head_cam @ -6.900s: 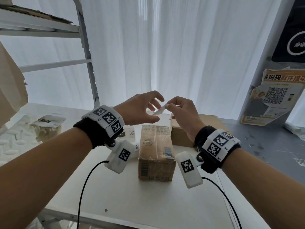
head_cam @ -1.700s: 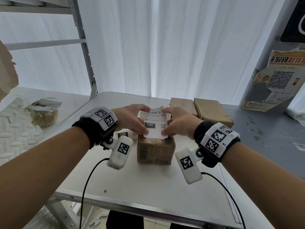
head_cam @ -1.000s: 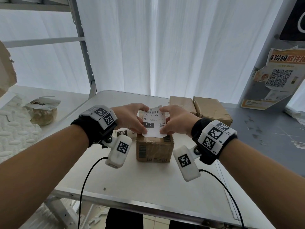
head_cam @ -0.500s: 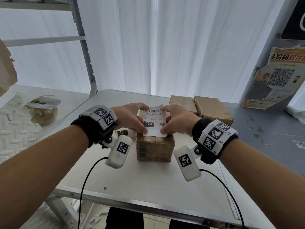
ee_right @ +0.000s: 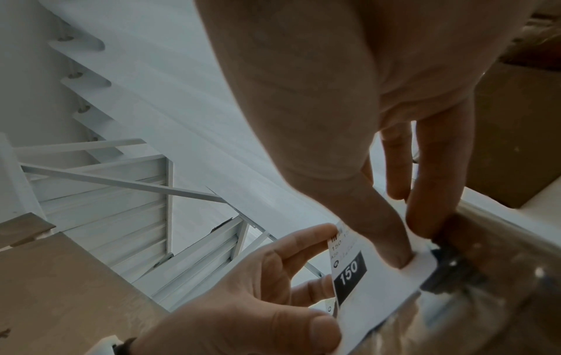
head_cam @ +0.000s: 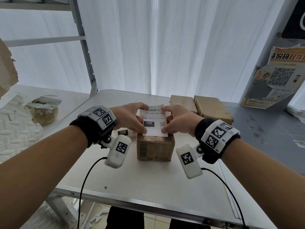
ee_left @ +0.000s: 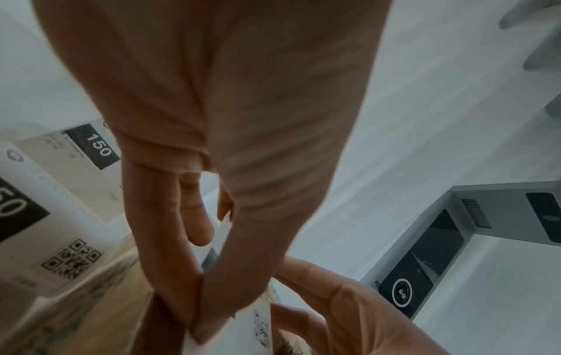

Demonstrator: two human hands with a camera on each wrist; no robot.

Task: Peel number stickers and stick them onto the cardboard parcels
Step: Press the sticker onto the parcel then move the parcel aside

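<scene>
Cardboard parcel mid-table | both hands' grip pinches sticker edges

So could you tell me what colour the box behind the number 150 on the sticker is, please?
Black, with white digits, on the white sticker; clearest in the head view.

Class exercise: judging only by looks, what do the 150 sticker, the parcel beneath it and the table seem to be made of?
150 sticker: thin white paper with black print; it bends between the left hand and right hand.
Parcel: brown cardboard; a glossy sheen suggests clear tape over it.
Table: smooth matt white top, probably plastic or coated board, with what looks like a metal edge.
</scene>
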